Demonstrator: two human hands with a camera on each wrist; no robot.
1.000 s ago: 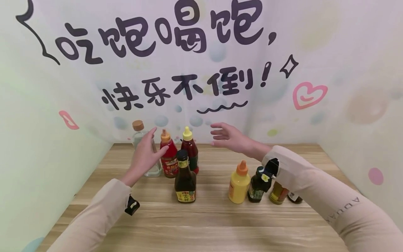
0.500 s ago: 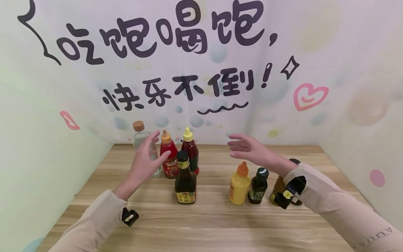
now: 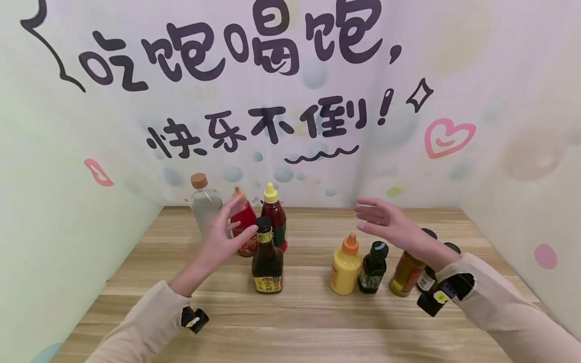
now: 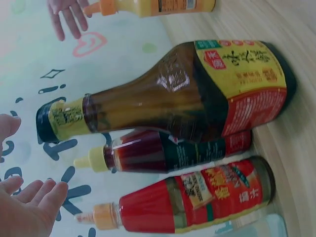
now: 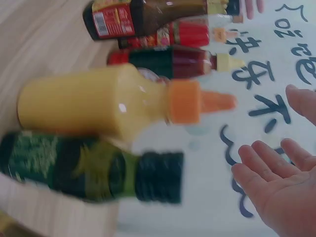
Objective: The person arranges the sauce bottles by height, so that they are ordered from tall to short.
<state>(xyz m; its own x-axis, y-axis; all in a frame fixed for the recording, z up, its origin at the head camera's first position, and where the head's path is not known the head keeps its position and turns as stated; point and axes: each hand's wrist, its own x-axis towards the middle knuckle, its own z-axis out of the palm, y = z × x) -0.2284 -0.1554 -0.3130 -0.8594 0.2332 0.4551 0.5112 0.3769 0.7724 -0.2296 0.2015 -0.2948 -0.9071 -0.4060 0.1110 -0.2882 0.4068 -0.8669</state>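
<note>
My left hand (image 3: 221, 236) hovers with spread, relaxed fingers at the left of a dark soy sauce bottle (image 3: 267, 262) with a black cap. In the left wrist view a gap shows between the thumb and that bottle's cap (image 4: 45, 122). Behind it stand a red ketchup squeeze bottle (image 4: 197, 197), partly covered by the hand in the head view, and a dark red sauce bottle (image 3: 274, 222) with a yellow nozzle. Holding nothing, my right hand (image 3: 392, 227) is raised above and behind a yellow squeeze bottle (image 3: 346, 269) and a small green-capped dark bottle (image 3: 372, 269).
A clear bottle (image 3: 205, 204) with a brown cap stands at the back left. Right of the dark bottle are an amber oil bottle (image 3: 405, 276) and another dark bottle (image 3: 426, 278), partly behind my right wrist. Fabric walls enclose the wooden table (image 3: 290, 327).
My right hand has moved rightward and slightly down, away from the middle bottles. My left hand has shifted a little right, toward the soy sauce bottle's neck. The bottles have not moved.
</note>
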